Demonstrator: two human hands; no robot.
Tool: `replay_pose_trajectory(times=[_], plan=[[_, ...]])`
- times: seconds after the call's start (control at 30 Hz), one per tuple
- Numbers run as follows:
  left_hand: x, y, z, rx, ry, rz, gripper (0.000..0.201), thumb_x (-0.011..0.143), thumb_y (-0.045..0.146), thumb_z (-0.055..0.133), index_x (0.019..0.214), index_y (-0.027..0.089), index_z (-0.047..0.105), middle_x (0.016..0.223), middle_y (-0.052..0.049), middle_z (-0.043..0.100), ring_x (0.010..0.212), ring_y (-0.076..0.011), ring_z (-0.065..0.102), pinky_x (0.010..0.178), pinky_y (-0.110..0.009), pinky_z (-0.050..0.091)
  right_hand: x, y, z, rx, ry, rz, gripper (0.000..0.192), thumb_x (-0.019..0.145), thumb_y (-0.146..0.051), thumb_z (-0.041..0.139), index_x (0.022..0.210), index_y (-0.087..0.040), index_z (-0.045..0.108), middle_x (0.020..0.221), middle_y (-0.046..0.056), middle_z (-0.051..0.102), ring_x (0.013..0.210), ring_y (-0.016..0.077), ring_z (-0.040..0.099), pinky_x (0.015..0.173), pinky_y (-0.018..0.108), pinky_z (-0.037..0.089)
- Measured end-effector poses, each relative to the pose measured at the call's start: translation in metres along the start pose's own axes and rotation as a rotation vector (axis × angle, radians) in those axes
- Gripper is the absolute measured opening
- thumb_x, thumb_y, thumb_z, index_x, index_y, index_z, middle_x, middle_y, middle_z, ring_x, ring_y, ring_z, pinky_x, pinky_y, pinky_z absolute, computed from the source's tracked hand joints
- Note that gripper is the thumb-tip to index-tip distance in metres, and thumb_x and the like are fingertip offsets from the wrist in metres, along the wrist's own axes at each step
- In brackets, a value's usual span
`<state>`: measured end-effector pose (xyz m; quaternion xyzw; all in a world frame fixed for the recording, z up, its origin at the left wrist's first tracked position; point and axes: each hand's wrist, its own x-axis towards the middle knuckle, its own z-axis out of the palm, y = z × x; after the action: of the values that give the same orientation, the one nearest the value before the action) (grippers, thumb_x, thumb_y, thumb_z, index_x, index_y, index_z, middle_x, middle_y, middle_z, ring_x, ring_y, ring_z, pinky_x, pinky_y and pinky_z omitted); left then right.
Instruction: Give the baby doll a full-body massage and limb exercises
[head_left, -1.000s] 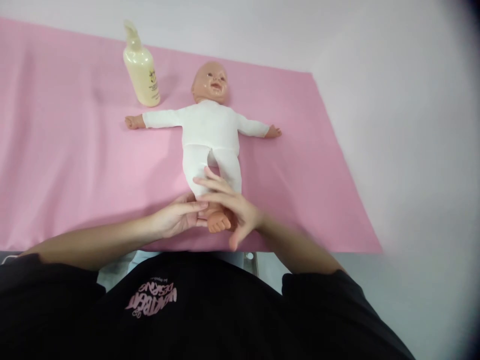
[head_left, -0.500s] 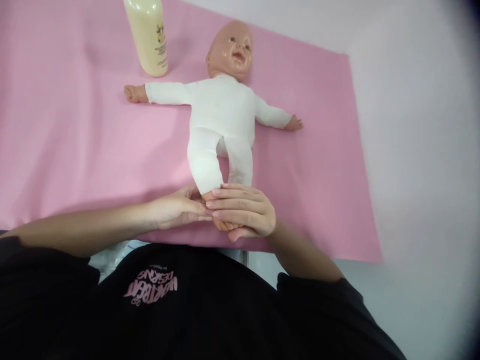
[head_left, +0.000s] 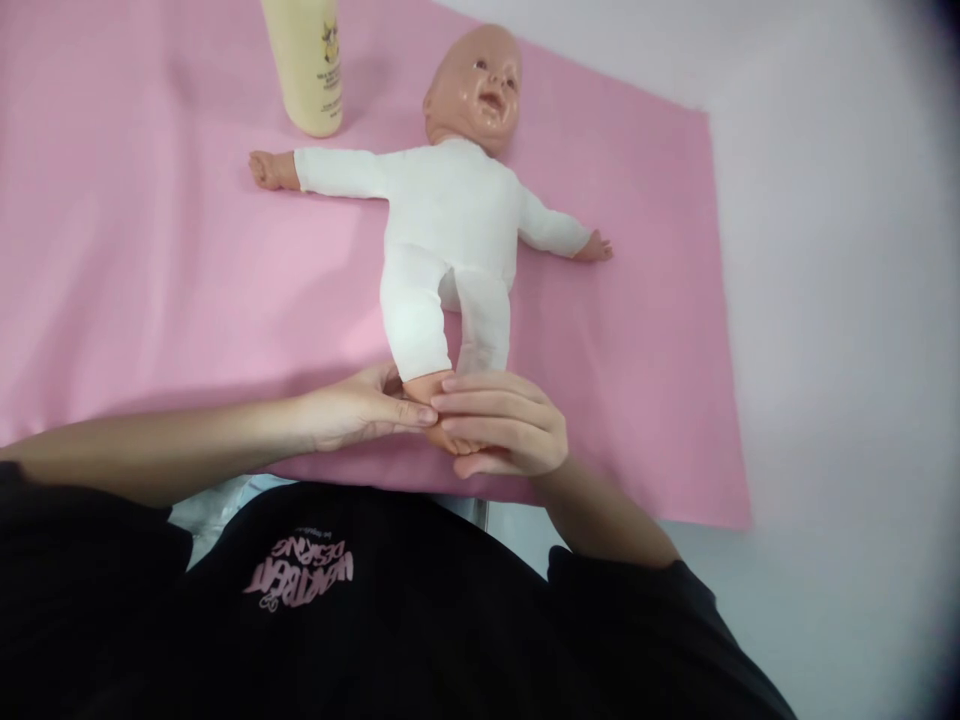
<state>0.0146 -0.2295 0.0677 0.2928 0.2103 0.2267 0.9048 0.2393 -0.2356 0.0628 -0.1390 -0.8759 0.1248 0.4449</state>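
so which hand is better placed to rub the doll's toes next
Probably the right hand: its fingers lie over the doll's foot near the toes, while the left hand has its thumb nearer the ankle.

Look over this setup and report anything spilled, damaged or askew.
Nothing stands out. The doll lies face up on the pink sheet, and the bottle stands beside it, its top out of frame. No spill or damage shows, though the left hand and right hand partly hide one foot.

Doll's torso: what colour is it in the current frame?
The doll's torso is plain white, seen best in the head view.
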Motion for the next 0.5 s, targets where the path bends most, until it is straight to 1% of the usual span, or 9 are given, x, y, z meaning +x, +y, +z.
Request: replay_pose_trajectory(times=[0.03, 0.1, 0.17, 0.23, 0.3, 0.37, 0.43, 0.5], plan=[[0.0001, 0.0001, 0.0002, -0.007, -0.011, 0.009, 0.043, 0.083, 0.019, 0.086, 0.122, 0.013, 0.069, 0.105, -0.011, 0.079, 0.109, -0.0284, 0.077, 0.102, -0.043, 0.061, -0.0001, 0.0017, 0.0016, -0.013, 0.017, 0.004, 0.041, 0.095, -0.049, 0.072, 0.126, -0.021, 0.071, 0.121, 0.007, 0.079, 0.124, 0.0237, 0.073, 0.104, 0.04, 0.067], [0.0003, -0.0007, -0.0001, -0.014, -0.023, 0.025, 0.044, 0.086, 0.018, 0.082, 0.128, 0.015, 0.067, 0.106, -0.01, 0.079, 0.11, -0.0281, 0.077, 0.097, -0.04, 0.063, -0.0019, 0.0047, 0.006, -0.022, -0.045, 0.121, 0.055, 0.087, -0.059, 0.077, 0.129, -0.023, 0.071, 0.13, 0.009, 0.075, 0.134, 0.0301, 0.067, 0.112, 0.051, 0.062], [0.0004, -0.0021, -0.0014, -0.009, -0.017, 0.034, 0.043, 0.089, 0.018, 0.077, 0.131, 0.016, 0.066, 0.108, -0.009, 0.079, 0.114, -0.0278, 0.076, 0.096, -0.037, 0.062, -0.0045, 0.0058, 0.0096, -0.048, -0.104, 0.183, 0.06, 0.082, -0.063, 0.08, 0.128, -0.025, 0.072, 0.132, 0.008, 0.074, 0.135, 0.0325, 0.066, 0.113, 0.054, 0.06], [0.0003, -0.0031, -0.0023, -0.003, -0.014, 0.036, 0.043, 0.09, 0.021, 0.076, 0.131, 0.016, 0.066, 0.11, -0.009, 0.079, 0.117, -0.0279, 0.075, 0.098, -0.037, 0.062, -0.0061, 0.0049, 0.011, -0.107, -0.101, 0.159, 0.059, 0.082, -0.064, 0.079, 0.125, -0.024, 0.073, 0.128, 0.009, 0.076, 0.129, 0.0316, 0.07, 0.107, 0.052, 0.064], [-0.0001, -0.0028, -0.0019, -0.006, -0.014, 0.034, 0.043, 0.091, 0.026, 0.076, 0.131, 0.016, 0.066, 0.113, -0.01, 0.078, 0.118, -0.0281, 0.074, 0.1, -0.038, 0.06, -0.0054, 0.0029, 0.0106, -0.165, -0.026, 0.088, 0.057, 0.082, -0.063, 0.08, 0.121, -0.023, 0.072, 0.122, 0.009, 0.077, 0.118, 0.0295, 0.074, 0.097, 0.048, 0.069], [-0.0012, -0.0015, -0.0006, -0.01, -0.026, 0.024, 0.04, 0.092, 0.029, 0.076, 0.129, 0.015, 0.067, 0.115, -0.011, 0.078, 0.117, -0.0277, 0.074, 0.102, -0.039, 0.059, -0.0034, 0.0016, 0.0097, -0.201, 0.062, 0.033, 0.053, 0.082, -0.061, 0.08, 0.117, -0.022, 0.071, 0.112, 0.009, 0.077, 0.106, 0.0269, 0.077, 0.086, 0.043, 0.071], [-0.003, -0.0005, -0.0002, 0.0, -0.028, -0.013, 0.033, 0.093, 0.028, 0.074, 0.123, 0.014, 0.07, 0.113, -0.012, 0.079, 0.113, -0.0263, 0.075, 0.103, -0.04, 0.057, -0.0017, 0.0018, 0.0098, -0.212, 0.113, 0.021, 0.045, 0.084, -0.059, 0.08, 0.107, -0.023, 0.069, 0.098, 0.006, 0.074, 0.092, 0.0236, 0.076, 0.075, 0.039, 0.07], [-0.0048, -0.0015, -0.0024, 0.002, 0.049, -0.019, 0.023, 0.093, 0.022, 0.073, 0.114, 0.011, 0.073, 0.101, -0.011, 0.08, 0.104, -0.0258, 0.077, 0.099, -0.04, 0.058, -0.0013, 0.0034, 0.0109, -0.184, 0.113, 0.037, 0.038, 0.085, -0.056, 0.08, 0.095, -0.023, 0.065, 0.086, 0.004, 0.069, 0.078, 0.0198, 0.071, 0.065, 0.035, 0.065]])
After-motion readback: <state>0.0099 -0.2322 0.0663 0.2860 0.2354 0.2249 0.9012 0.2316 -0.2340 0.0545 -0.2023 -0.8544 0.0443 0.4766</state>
